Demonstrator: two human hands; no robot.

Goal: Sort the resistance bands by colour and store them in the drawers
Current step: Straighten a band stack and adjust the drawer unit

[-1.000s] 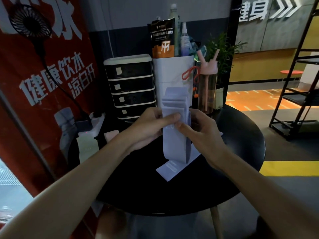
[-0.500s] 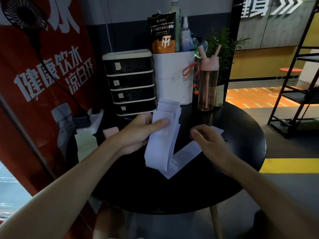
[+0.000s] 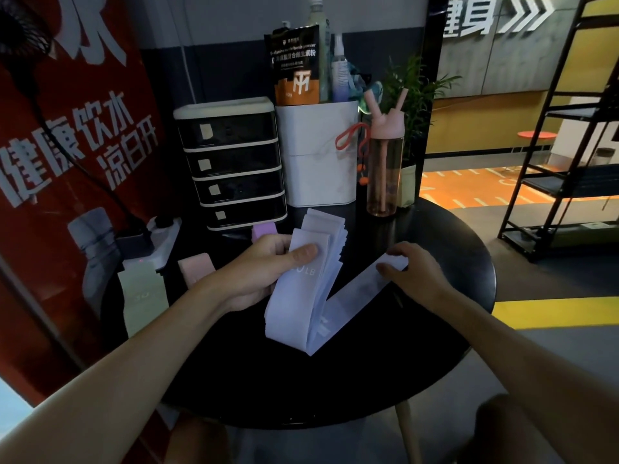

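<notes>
Before the drawer unit (image 3: 234,162), left hand (image 3: 261,276) pinches stacked lavender resistance bands (image 3: 294,313); right hand (image 3: 418,279) grips one lavender band (image 3: 355,296) lying on the worktop (image 3: 335,390).

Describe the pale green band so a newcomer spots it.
Find the round black table, then the white power strip at its left edge. The pale green band lies flat just in front of it: the only green one, beside a smaller pink band.

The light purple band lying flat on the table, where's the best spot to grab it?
Pinch its far end, coming from the right, where the right hand curls over it. The flat band is thin and hugs the table, so its middle gives nothing to pinch, and its near end is hidden behind the stack of bands the left hand holds.
</notes>
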